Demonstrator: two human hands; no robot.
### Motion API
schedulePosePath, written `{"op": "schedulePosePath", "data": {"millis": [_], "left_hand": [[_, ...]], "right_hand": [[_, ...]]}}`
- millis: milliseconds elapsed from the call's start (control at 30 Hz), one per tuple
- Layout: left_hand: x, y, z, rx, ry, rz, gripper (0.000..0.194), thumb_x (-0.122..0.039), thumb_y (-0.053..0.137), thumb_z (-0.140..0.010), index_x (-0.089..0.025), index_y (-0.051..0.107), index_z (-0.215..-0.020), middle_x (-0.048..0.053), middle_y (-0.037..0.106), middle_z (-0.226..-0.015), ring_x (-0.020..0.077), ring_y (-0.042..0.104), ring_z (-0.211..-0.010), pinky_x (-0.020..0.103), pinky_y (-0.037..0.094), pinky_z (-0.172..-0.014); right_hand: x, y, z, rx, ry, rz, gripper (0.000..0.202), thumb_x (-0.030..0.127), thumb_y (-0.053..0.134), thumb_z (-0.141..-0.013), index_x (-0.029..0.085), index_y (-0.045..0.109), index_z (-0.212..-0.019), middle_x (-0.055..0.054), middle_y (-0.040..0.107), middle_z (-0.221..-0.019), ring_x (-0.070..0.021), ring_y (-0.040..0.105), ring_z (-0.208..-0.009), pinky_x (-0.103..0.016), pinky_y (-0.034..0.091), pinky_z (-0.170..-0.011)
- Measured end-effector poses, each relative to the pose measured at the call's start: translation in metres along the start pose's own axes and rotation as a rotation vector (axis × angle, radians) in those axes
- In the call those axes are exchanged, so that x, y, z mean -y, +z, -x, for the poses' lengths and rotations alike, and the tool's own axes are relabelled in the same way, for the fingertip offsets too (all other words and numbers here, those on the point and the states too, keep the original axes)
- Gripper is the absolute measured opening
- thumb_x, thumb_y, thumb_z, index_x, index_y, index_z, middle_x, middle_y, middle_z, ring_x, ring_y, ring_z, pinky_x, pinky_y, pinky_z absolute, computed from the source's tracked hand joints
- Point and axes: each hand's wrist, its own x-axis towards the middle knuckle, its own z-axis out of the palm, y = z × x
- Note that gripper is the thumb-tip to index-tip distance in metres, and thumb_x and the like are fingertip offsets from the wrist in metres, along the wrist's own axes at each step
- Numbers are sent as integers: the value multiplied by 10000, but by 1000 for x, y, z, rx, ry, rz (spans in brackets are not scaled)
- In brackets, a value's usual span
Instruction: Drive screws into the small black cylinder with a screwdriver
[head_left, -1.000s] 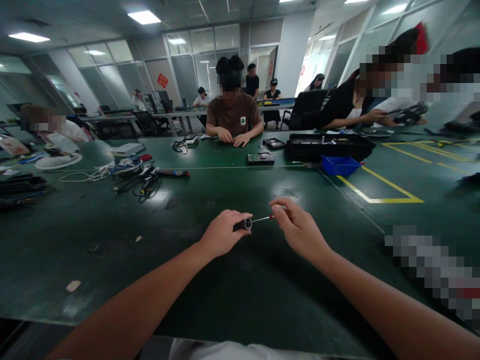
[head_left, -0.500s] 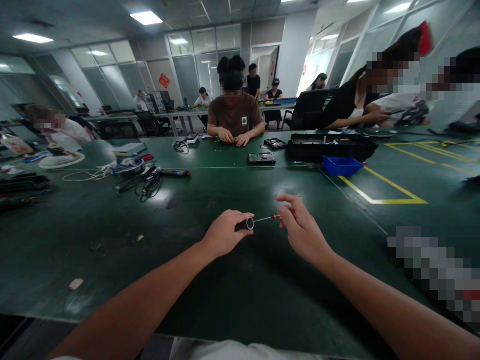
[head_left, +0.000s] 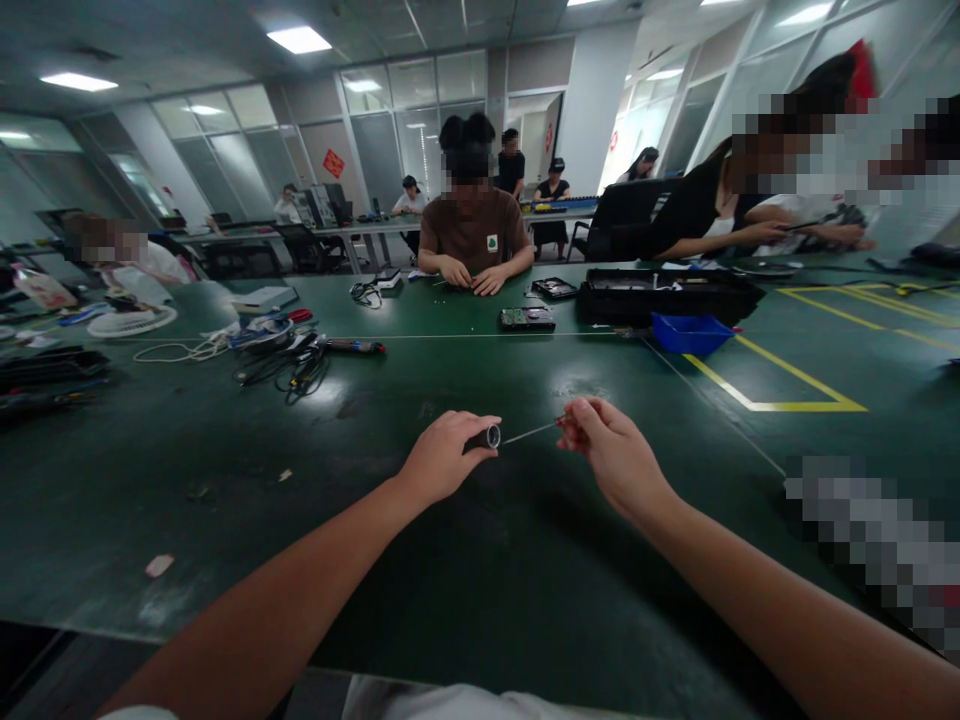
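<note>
My left hand is closed round a short dark cylinder with a pale metal ring at its open end, which faces right. In my right hand is a screwdriver, its handle mostly hidden by the curled fingers. The thin shaft points left, with its tip just beside the cylinder's ringed end. Both hands are above the green table; whether the tip touches the ring is too small to tell.
Across the table a person in a brown shirt handles small parts. Nearby are a circuit board, a black tray and a blue bin. Cables lie at the left, and a blurred object at the right.
My right hand has closed its fingers more around the screwdriver and moved slightly right. The shaft's tip has come away from the cylinder's opening. My left hand has shifted slightly left with the cylinder.
</note>
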Motion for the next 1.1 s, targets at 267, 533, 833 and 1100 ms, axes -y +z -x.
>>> {"op": "schedulePosePath", "data": {"millis": [267,533,833,1100], "left_hand": [[-6,-1,0,3,-4,41,423,-302,658,-901,-266,583,-1316,40,668,-1139,227,567,-1069,382,451,-931],[-9,-1,0,13,-32,63,422,-303,663,-891,-260,595,-1305,48,672,-1142,237,570,-1072,394,451,-947],[-8,-1,2,-15,-52,104,437,-345,664,-892,-271,590,-1317,45,674,-1159,238,584,-1068,383,457,-941],[-11,-4,1,-5,-44,99,419,-326,674,-889,-259,606,-1297,36,685,-1156,228,599,-1059,365,448,-947]], "right_hand": [[6,5,9,57,-141,152,270,454,494,-965,202,592,-959,-5,609,-766,-170,606,-722,-349,495,-739],[15,6,13,27,-174,308,320,479,507,-951,192,646,-931,-18,644,-718,-181,618,-690,-331,472,-687],[22,0,13,-107,-101,492,474,621,545,-881,200,761,-851,-25,643,-631,-170,571,-549,-299,391,-524],[19,-3,11,-14,-214,587,372,539,550,-910,208,700,-831,0,605,-607,-165,530,-528,-300,364,-509]]}}
